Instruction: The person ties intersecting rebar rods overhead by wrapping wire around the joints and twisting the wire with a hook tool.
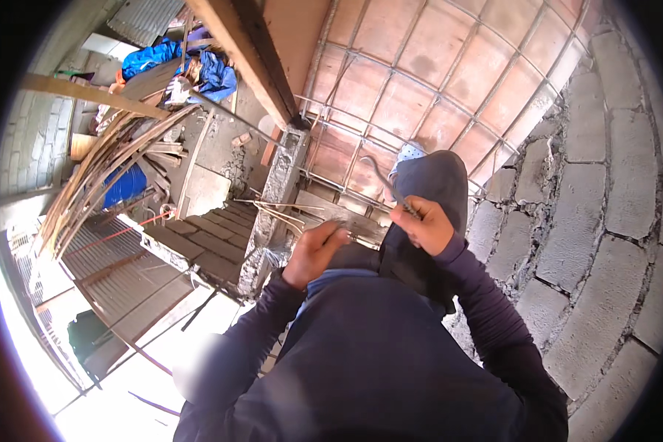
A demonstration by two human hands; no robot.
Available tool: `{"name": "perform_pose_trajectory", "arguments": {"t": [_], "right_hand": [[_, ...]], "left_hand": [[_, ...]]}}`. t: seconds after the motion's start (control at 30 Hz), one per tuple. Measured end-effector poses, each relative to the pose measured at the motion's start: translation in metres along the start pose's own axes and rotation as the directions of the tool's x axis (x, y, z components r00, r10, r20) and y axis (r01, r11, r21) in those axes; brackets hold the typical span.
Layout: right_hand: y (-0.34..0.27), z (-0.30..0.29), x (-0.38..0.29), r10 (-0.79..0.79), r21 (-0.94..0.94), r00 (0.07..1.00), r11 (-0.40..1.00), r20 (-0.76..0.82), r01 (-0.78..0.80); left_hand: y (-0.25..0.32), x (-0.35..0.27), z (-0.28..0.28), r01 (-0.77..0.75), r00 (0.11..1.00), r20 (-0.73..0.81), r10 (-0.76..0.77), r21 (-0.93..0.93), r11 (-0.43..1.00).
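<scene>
My right hand (424, 225) grips a hooked steel rod (385, 181), which looks like a rebar tying hook; its curved end points up and away from me. My left hand (316, 251) is closed with thumb and fingers together, and thin strands of tie wire (340, 222) show at the fingertips. Beside my left wrist, a tuft of fine wire (277, 254) sticks out next to the concrete ledge. Beyond both hands, a grid of steel rebar (439, 95) lies over reddish plywood panels (420, 61). My bent knee (439, 171) is close to the right hand.
A rough concrete-block wall (572, 221) rises on the right. A timber post (254, 61) meets a narrow concrete ledge (273, 204) on the left. Lower down lie bundled wooden strips (108, 157), a blue drum (124, 185), blue tarpaulin (215, 77) and corrugated roofing sheets (110, 248).
</scene>
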State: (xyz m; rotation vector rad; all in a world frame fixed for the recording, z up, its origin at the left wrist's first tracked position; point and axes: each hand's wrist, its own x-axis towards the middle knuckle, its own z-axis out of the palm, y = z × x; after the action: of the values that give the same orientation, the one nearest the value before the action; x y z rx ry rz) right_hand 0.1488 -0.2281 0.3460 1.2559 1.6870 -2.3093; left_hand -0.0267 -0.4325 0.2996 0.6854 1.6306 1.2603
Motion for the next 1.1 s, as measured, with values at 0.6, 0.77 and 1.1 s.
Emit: {"name": "perform_pose_trajectory", "arguments": {"t": [0.6, 0.77, 1.1], "right_hand": [[0.007, 0.05, -0.104, -0.12, -0.086, 0.991, 0.988, 0.066, 0.125], [0.027, 0.065, -0.121, 0.009, 0.078, 1.0, 0.997, -0.005, -0.009], [0.056, 0.066, -0.121, 0.032, 0.053, 0.998, 0.998, -0.057, -0.029]], "left_hand": [[0.061, -0.04, 0.02, -0.477, 0.768, 0.566, 0.3, 0.193, 0.857], [0.055, -0.046, 0.019, -0.462, 0.711, 0.667, 0.225, 0.201, 0.864], [0.04, -0.046, 0.014, -0.302, 0.679, 0.724, 0.122, 0.124, 0.945]]}}
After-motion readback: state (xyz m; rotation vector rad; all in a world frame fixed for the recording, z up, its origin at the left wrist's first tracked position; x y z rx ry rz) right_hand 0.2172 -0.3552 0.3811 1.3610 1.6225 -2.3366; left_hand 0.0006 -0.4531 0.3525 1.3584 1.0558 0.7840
